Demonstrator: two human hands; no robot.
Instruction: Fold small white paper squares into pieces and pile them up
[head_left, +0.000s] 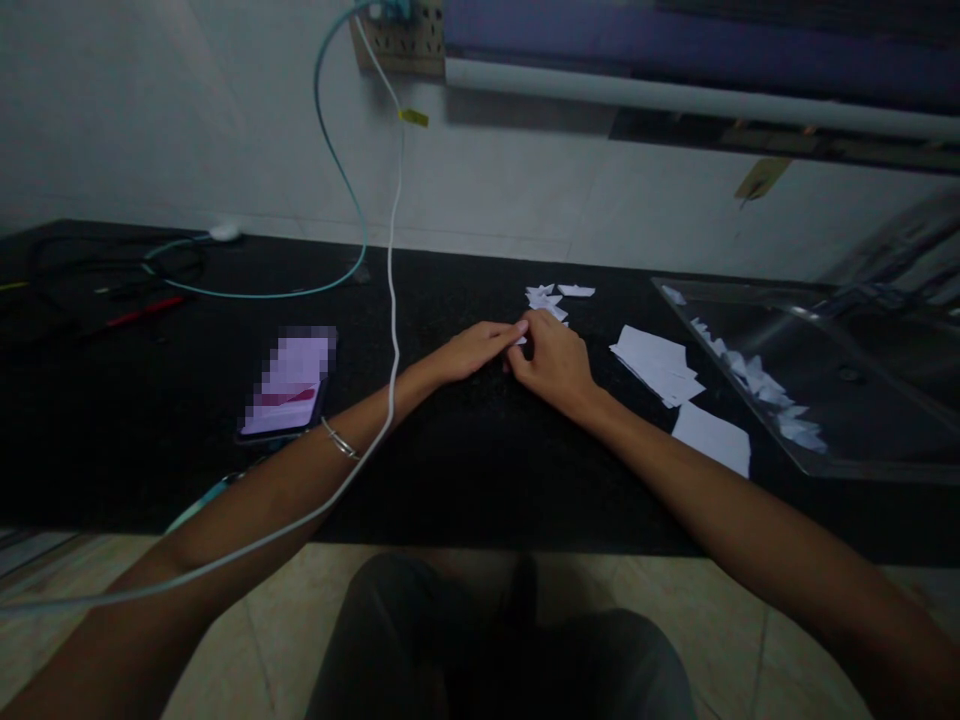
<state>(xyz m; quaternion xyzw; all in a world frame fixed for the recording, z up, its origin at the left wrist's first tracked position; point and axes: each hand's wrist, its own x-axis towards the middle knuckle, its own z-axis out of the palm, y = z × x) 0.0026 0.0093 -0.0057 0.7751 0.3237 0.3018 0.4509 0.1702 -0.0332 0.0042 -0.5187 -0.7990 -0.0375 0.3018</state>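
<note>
My left hand (478,350) and my right hand (556,358) meet above the dark countertop, fingers closed together. A small bit of white paper (521,341) shows between the fingertips; the rest of it is hidden by the hands. Just behind my right hand lie several small folded paper boats (546,299), one of them (576,291) a little apart to the right. To the right of that hand is a loose pile of white paper sheets (654,362). Another white sheet stack (714,438) lies nearer, partly behind my right forearm.
More folded paper boats (754,378) line the left side of the metal sink (885,400). A phone (289,385) lies by my left forearm. A white cable (391,290) hangs across that forearm. Dark cables and a red item (146,310) lie far left.
</note>
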